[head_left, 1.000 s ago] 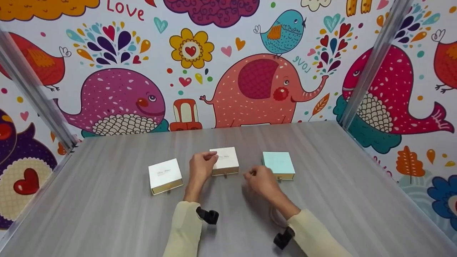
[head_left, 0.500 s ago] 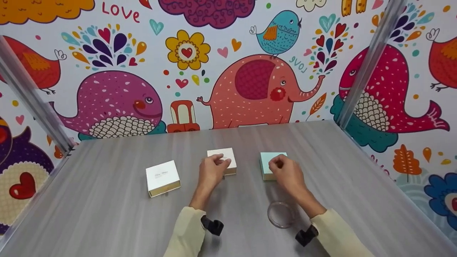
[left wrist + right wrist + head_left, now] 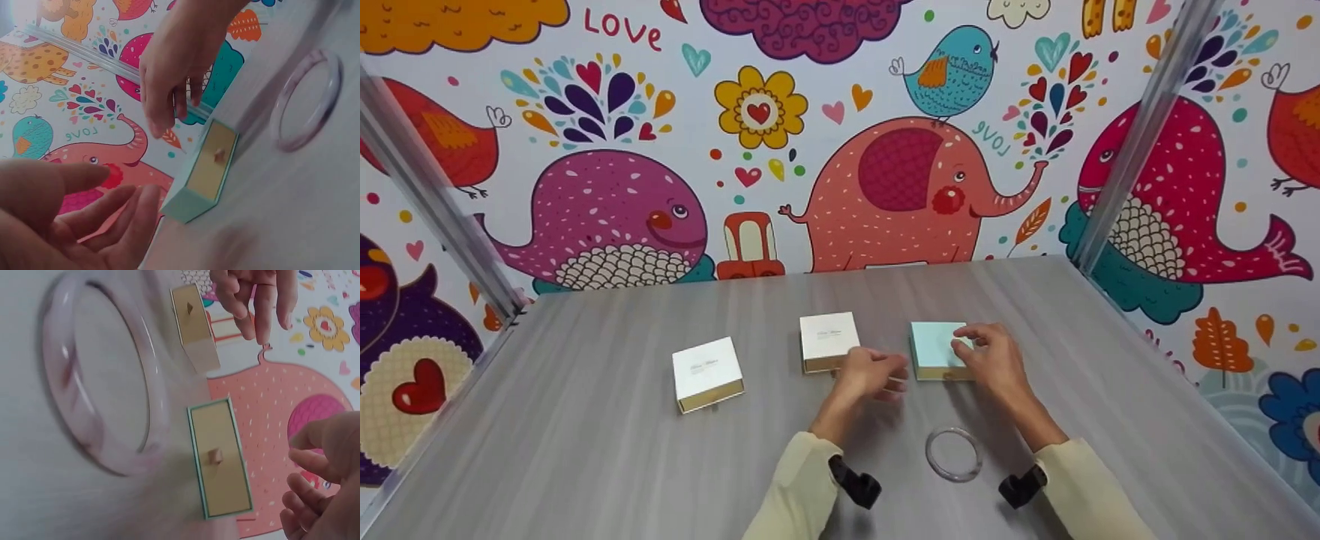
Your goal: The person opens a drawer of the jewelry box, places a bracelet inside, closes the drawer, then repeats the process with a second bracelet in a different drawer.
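Observation:
A teal drawer box (image 3: 939, 349) with a gold front and small pull tab stands at the right of the table. Over its right side is my right hand (image 3: 996, 364), thumb and fingers apart and nothing held between them. My left hand (image 3: 870, 375) is between the middle white box (image 3: 829, 335) and the teal one, fingers relaxed and holding nothing. A marbled pinkish bangle (image 3: 59, 363) lies flat on the table in front of the teal box. In the left wrist view, the teal box (image 3: 211, 163) shows its drawer front closed.
Another white box (image 3: 707, 370) with a gold front stands further left, slightly turned. The grey table (image 3: 585, 450) ends at a wall with cartoon animals (image 3: 900, 202). Metal posts (image 3: 1147, 135) rise at both sides.
My right hand has moved rightward to the teal box's right side. My left hand has left the middle white box, moving right and nearer. The bangle, earlier partly hidden by my right arm, is uncovered.

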